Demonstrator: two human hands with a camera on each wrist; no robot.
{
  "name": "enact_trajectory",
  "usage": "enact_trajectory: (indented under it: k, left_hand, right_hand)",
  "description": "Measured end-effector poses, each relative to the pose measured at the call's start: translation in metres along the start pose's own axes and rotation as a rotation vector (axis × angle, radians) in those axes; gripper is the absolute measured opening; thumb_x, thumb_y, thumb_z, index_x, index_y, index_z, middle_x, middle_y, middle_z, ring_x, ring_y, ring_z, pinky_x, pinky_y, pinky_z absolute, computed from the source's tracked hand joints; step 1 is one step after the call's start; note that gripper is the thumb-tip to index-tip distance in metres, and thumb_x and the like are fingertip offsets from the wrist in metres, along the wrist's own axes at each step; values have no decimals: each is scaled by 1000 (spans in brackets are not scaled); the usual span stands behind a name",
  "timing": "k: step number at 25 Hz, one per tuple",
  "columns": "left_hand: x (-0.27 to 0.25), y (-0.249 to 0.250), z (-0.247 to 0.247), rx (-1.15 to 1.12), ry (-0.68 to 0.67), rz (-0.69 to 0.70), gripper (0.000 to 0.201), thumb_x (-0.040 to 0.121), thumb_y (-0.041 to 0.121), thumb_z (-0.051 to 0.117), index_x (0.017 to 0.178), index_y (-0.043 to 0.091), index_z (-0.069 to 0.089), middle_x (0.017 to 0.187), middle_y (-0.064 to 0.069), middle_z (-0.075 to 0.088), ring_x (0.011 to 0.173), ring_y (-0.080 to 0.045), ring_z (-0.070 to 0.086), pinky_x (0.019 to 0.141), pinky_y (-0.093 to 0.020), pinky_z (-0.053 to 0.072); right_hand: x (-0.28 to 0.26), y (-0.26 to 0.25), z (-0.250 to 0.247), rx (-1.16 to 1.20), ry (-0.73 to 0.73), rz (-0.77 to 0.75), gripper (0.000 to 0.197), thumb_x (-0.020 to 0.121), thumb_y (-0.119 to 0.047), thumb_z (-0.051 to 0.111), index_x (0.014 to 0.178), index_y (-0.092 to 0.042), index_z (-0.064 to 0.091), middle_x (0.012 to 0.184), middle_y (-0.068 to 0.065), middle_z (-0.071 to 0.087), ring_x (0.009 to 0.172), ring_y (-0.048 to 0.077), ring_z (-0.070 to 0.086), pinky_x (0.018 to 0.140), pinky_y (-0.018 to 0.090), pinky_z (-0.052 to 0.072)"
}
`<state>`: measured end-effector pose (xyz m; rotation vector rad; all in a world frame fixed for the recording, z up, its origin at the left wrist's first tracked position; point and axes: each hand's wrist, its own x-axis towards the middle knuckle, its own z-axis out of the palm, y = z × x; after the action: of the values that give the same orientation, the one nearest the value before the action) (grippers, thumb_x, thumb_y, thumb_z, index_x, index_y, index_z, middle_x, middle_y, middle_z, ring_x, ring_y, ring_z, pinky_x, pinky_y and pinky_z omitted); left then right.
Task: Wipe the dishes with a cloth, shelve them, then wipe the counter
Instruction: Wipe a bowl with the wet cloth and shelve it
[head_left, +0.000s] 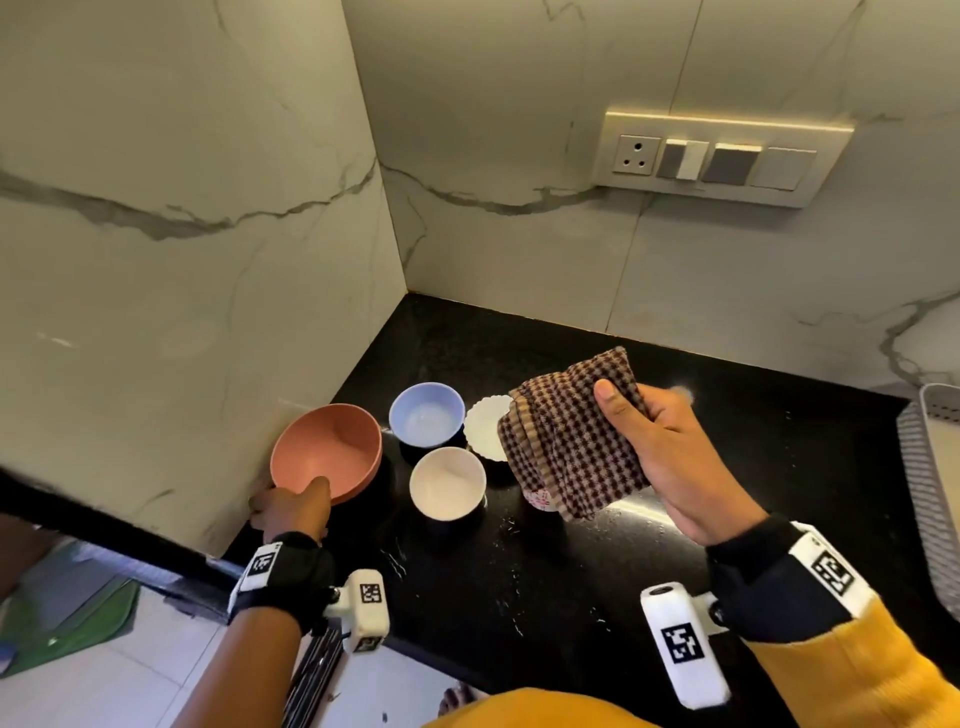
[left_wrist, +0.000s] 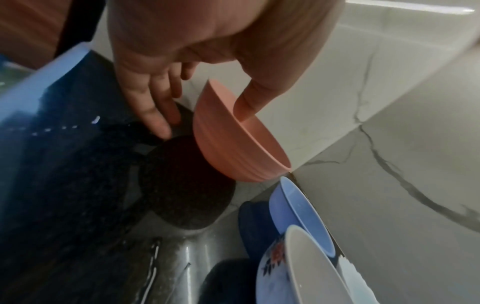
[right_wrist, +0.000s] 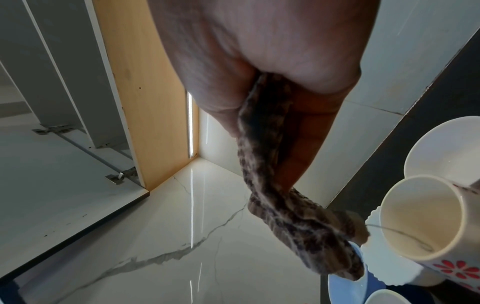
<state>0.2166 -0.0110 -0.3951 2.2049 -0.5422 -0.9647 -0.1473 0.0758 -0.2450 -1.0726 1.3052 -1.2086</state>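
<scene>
My left hand (head_left: 297, 508) grips a pink bowl (head_left: 327, 451) by its near rim at the counter's left end, against the marble side wall. The thumb (left_wrist: 248, 105) lies inside the pink bowl (left_wrist: 233, 148), and the fingers (left_wrist: 158, 111) reach under it. The bowl is tilted; I cannot tell whether its base touches the counter. My right hand (head_left: 628, 415) holds a folded brown checked cloth (head_left: 569, 441) up over the dishes. Below stand a blue bowl (head_left: 427, 421), a white bowl (head_left: 448, 483) and a scalloped white dish (head_left: 484, 428). A flowered cup (right_wrist: 420, 222) is mostly hidden by the cloth in the head view.
The black counter (head_left: 571, 582) carries water drops and streaks. A grey slotted basket (head_left: 930, 467) stands at the right edge. Marble walls close the corner, with a switch panel (head_left: 722, 156) on the back one. A green mat (head_left: 67, 623) lies on the floor at left.
</scene>
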Motion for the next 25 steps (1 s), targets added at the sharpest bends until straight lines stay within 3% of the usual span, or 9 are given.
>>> enact_trajectory:
  k: [2, 4, 7, 9, 12, 14, 18, 22, 25]
  left_hand:
    - [10, -7, 2, -199, -87, -79, 63, 87, 19, 65, 142, 0, 43, 134, -25, 56, 95, -40, 62, 61, -42, 56]
    - [12, -11, 4, -331, -144, -125, 47, 96, 7, 54, 141, -1, 45, 120, -26, 59, 87, -38, 64, 62, -42, 54]
    - [6, -12, 1, -466, -145, -122, 50, 95, -4, 41, 144, -2, 43, 127, -28, 54, 92, -43, 60, 68, -46, 56]
    - [0, -8, -6, -492, -91, -64, 51, 91, -2, 41, 142, -3, 46, 125, -28, 58, 89, -40, 64, 60, -39, 56]
    - [-20, 9, -24, -526, -64, 68, 41, 93, 11, 51, 132, 1, 48, 93, -20, 67, 59, -21, 70, 51, -27, 48]
    - [-37, 24, -33, -568, -122, 143, 35, 96, 24, 57, 128, 10, 47, 105, -20, 65, 74, -22, 71, 57, -30, 50]
    - [-92, 57, -33, -638, -320, 229, 34, 99, 49, 57, 125, 28, 56, 128, -11, 62, 112, -33, 64, 86, -51, 59]
    - [-147, 76, -13, -496, -589, 348, 43, 91, 76, 50, 125, 50, 60, 126, -2, 69, 115, -29, 67, 95, -60, 56]
    - [-179, 85, 17, -361, -732, 372, 53, 90, 79, 47, 127, 44, 58, 122, -5, 70, 110, -29, 69, 95, -60, 57]
  right_hand:
    - [1, 0, 7, -12, -13, 3, 34, 100, -36, 54, 118, -12, 70, 114, 5, 77, 106, 24, 73, 96, 45, 56]
    - [0, 1, 12, -21, -19, 9, 31, 103, -34, 53, 118, -13, 71, 113, 4, 78, 106, 24, 73, 96, 45, 56]
    - [-2, 0, 17, -16, -16, 20, 35, 98, -38, 55, 117, -13, 71, 113, 5, 77, 107, 25, 73, 98, 47, 56]
    - [-2, 0, 16, -3, -5, 24, 38, 95, -41, 56, 117, -13, 71, 113, 5, 77, 107, 25, 73, 99, 48, 55]
    - [-4, 2, 10, 47, 27, 30, 35, 97, -39, 56, 116, -14, 71, 113, 3, 78, 106, 22, 73, 99, 47, 54]
    - [-6, 3, 6, 89, 49, 43, 31, 100, -36, 54, 116, -15, 71, 114, 3, 78, 105, 21, 73, 100, 47, 53]
    - [-11, -2, -4, 176, 86, 80, 28, 100, -32, 55, 115, -15, 71, 114, 4, 78, 105, 22, 73, 101, 49, 53]
    - [-21, -24, -20, 228, 122, 30, 41, 83, -27, 71, 121, -10, 68, 114, 6, 77, 110, 27, 72, 92, 46, 55]
    - [-28, -40, -30, 165, 84, -15, 46, 79, -24, 76, 122, -11, 67, 114, 5, 77, 109, 22, 73, 91, 43, 57]
